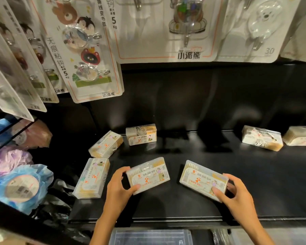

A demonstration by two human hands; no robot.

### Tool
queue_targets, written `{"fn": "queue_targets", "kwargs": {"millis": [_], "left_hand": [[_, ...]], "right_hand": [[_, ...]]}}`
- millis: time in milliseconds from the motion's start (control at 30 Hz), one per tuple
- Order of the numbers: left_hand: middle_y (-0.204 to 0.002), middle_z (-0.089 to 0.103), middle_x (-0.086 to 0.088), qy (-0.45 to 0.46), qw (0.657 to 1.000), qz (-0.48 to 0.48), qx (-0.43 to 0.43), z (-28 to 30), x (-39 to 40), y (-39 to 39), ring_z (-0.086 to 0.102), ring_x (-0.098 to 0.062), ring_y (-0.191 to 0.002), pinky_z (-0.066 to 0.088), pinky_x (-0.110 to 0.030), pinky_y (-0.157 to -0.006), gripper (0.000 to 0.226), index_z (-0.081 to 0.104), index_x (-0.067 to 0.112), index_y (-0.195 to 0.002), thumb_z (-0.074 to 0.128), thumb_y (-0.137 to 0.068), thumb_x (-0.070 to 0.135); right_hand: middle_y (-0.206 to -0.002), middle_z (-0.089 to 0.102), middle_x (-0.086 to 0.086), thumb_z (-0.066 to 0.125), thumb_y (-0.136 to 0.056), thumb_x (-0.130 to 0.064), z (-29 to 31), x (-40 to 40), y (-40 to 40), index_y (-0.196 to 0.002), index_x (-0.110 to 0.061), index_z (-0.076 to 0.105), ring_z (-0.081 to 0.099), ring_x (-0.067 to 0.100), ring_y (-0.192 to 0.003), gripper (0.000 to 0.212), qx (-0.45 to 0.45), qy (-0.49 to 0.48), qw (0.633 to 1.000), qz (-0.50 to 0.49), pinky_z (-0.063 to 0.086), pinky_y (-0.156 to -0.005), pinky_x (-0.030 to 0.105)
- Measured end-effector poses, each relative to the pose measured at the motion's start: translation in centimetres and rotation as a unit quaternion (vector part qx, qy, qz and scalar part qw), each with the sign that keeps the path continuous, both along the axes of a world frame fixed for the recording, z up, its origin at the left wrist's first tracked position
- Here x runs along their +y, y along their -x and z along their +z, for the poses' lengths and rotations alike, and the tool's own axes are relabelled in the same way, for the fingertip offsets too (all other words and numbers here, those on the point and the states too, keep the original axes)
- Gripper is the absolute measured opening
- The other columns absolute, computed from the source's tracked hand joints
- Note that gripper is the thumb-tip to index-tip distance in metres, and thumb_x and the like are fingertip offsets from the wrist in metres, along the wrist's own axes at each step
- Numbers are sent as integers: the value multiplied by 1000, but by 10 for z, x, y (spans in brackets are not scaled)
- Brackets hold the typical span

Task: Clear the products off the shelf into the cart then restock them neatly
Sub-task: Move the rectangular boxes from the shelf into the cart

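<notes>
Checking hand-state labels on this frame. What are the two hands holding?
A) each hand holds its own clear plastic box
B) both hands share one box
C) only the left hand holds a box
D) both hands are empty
A: the left hand grips the left end of one clear rectangular plastic box with a white and orange label, and the right hand grips the right end of a second such box on the black shelf.

Seven clear plastic boxes of cotton swabs lie scattered on the black metal shelf: three at left, two in front, two far right.
</notes>
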State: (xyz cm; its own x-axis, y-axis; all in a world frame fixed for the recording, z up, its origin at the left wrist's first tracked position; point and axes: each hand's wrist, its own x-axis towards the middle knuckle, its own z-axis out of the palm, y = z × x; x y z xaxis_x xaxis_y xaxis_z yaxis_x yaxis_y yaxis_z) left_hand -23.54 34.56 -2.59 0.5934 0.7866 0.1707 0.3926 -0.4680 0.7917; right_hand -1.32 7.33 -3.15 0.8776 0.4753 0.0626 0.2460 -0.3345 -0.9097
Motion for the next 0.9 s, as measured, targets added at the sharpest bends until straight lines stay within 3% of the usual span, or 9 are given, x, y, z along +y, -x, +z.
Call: {"fn": "queue_targets", "kwargs": {"millis": [200, 300, 433, 500, 567, 633, 767, 900], "left_hand": [[-122, 51, 5, -147, 989, -1, -12, -5, -14, 1, 40, 4, -113, 36, -12, -91, 72, 50, 17, -117, 89, -58, 7], [-116, 54, -2, -195, 981, -11, 1, -7, -20, 0, 44, -4, -110, 38, -10, -89, 72, 49, 18, -108, 91, -52, 4], [-111, 52, -3, -226, 974, -16, 21, -11, -28, -3, 44, -9, -108, 34, -2, -86, 64, 52, 13, -100, 91, -50, 6], [-113, 51, -2, -223, 974, -12, 21, -11, -30, -3, 44, -9, -109, 34, -5, -84, 65, 52, 13, -101, 91, -50, 7], [-117, 52, -3, -224, 975, -4, 11, -11, -30, -1, 45, -11, -113, 37, -14, -91, 69, 52, 13, -108, 92, -52, 10], [-125, 50, -1, -180, 984, 8, -10, -13, -28, 0, 43, -12, -121, 35, -20, -100, 79, 50, 12, -121, 92, -54, 16], [-134, 47, 8, 15, 997, 34, -61, -15, -24, -3, 43, -8, -124, 37, -30, -104, 97, 38, 15, -138, 90, -56, 16], [-113, 59, 12, 111, 990, 2, -84, -11, -25, -14, 58, -8, -104, 49, -14, -78, 70, 50, 27, -118, 87, -62, 9]], "right_hand": [[-118, 53, -16, 85, -63, -1, -1, 0, 8, -102, -50, 50, 58, 10, -108, 72, -67, -55, 996, -1, 45, -91, 8], [-119, 49, -23, 87, -59, 1, -1, -2, 12, -101, -46, 49, 55, 6, -111, 74, -99, -57, 993, 10, 43, -90, 6], [-117, 50, -18, 86, -55, 5, -4, -2, 22, -96, -45, 44, 50, -1, -110, 78, -148, -35, 987, 44, 44, -82, 8], [-116, 49, -22, 84, -56, 8, -6, -2, 26, -97, -47, 41, 49, -1, -111, 81, -158, -25, 986, 48, 44, -81, 8], [-117, 49, -20, 84, -57, 8, -8, -4, 28, -103, -46, 40, 50, 2, -111, 83, -145, -25, 988, 48, 44, -83, 6], [-120, 50, -17, 86, -58, 4, -6, -4, 30, -117, -43, 40, 52, 2, -111, 88, -96, -30, 994, 45, 43, -84, 3], [-121, 52, -20, 86, -61, -2, -5, 0, 31, -135, -30, 34, 54, -4, -109, 94, 11, -56, 998, 40, 45, -77, 1], [-111, 64, -9, 84, -67, -7, -10, 5, 32, -117, -25, 53, 62, 10, -102, 62, 60, -64, 995, 39, 52, -72, 13]]}}
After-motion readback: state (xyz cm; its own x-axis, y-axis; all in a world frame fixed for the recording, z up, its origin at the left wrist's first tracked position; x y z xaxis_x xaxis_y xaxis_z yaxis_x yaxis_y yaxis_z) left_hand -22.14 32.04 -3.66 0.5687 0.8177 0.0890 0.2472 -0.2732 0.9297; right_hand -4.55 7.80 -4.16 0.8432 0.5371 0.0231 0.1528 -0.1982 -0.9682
